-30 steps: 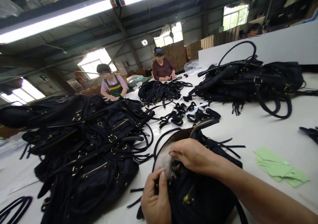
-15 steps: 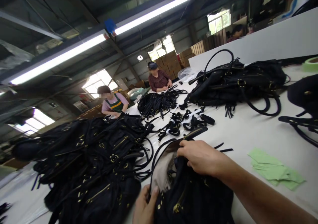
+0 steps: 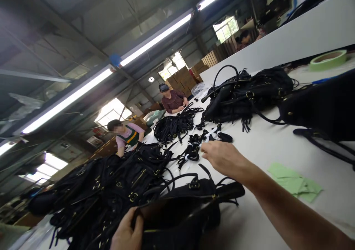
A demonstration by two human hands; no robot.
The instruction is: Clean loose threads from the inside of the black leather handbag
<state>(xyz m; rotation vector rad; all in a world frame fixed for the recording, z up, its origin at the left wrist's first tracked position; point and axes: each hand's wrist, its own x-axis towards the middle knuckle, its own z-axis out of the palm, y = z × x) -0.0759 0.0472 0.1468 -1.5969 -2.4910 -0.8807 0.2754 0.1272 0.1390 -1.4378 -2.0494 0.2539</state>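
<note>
My left hand [image 3: 129,226] is closed on the near-left rim of a black handbag [image 3: 177,239], thumb over the edge. The bag's mouth gapes upward, its inside dark, and a handle and a buckle show at its far side. Beyond the bag, my right hand [image 3: 223,157] is in the air with its fingers curled together. Their tips overlap the bundled black straps [image 3: 194,152] in view; whether they touch them, or what they pinch, I cannot make out.
Black bags with gold buckles [image 3: 111,194] are piled at left. More bags [image 3: 249,91] lie at right, near green tape [image 3: 328,60]. Green paper pieces [image 3: 295,183] lie on the white table [image 3: 257,146]. Two people [image 3: 129,133] work across it, beside a strap heap [image 3: 174,126].
My right hand has let go of the bag's rim and moved up and away toward the strap bundles. The bag has tipped, its pale lining now dark. The view has shifted.
</note>
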